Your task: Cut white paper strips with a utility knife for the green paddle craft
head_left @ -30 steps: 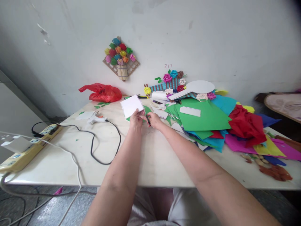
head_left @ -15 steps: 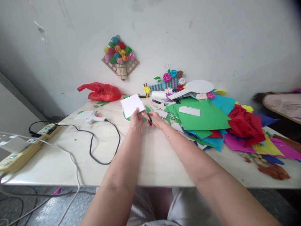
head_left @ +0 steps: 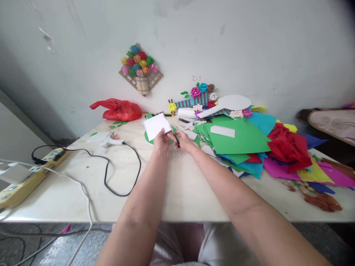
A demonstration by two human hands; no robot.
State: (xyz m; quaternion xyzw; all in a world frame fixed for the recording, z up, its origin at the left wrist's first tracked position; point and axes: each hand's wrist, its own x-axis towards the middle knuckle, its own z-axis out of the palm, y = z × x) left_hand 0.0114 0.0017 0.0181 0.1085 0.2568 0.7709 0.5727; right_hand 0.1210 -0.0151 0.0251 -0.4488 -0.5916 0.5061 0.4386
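Observation:
My left hand (head_left: 161,141) is closed on the lower edge of a white card (head_left: 156,126), thumb on top. In my right hand (head_left: 183,142) are black-handled scissors (head_left: 176,140), held close beside the left fingertips. The blades are mostly hidden between the hands and the card's lower right corner, so I cannot tell whether they touch it. Behind and below the card lies a green rounded piece (head_left: 147,138) with a pale rim, on the table. White paper scraps (head_left: 189,133) lie just to the right of the hands.
At right, green sheets (head_left: 238,144) and crumpled red paper (head_left: 290,146) form a pile. A white glue gun (head_left: 112,142) with a black cord lies left, near a power strip (head_left: 36,175). A red plastic bag (head_left: 122,110) and a paper-flower piece (head_left: 194,99) stand along the wall.
The view has shifted very slightly. Both hands stay almost in place, and the white card has dipped a little at its far edge.

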